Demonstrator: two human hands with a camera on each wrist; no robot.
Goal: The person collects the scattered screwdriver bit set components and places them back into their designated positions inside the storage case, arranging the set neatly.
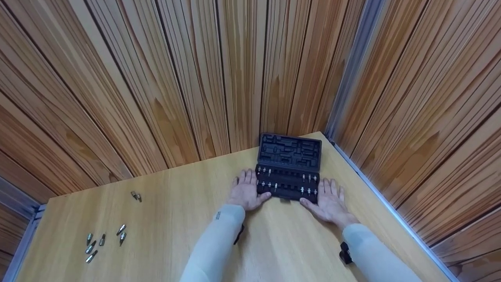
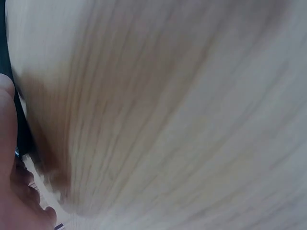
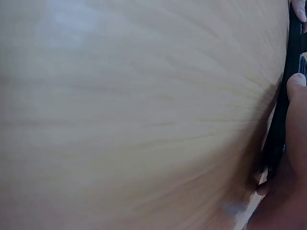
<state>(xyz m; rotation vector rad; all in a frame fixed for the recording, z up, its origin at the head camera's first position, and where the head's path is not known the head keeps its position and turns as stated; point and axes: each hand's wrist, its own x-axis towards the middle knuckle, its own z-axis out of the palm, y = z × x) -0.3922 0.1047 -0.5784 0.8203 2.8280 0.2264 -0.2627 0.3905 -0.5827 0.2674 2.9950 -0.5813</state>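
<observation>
A black plastic bit case (image 1: 289,179) lies on the table near the far corner, its lid (image 1: 289,150) raised and leaning back toward the wall. Metal bits stand in two rows at the left and right of the base, with vacant slots in between. My left hand (image 1: 245,192) lies along the case's left side, fingers straight, thumb at the front edge. Mirroring it, my right hand (image 1: 330,201) lies along the right side with straight fingers and its thumb at the front corner. Both wrist views show a thumb against the case's dark edge (image 2: 20,120).
Several loose metal bits (image 1: 91,246) lie on the left part of the wooden table (image 1: 184,219), with a pair of bits (image 1: 136,196) farther back. Wood-panelled walls (image 1: 195,78) rise behind and to the right, joined by a metal corner post (image 1: 354,70).
</observation>
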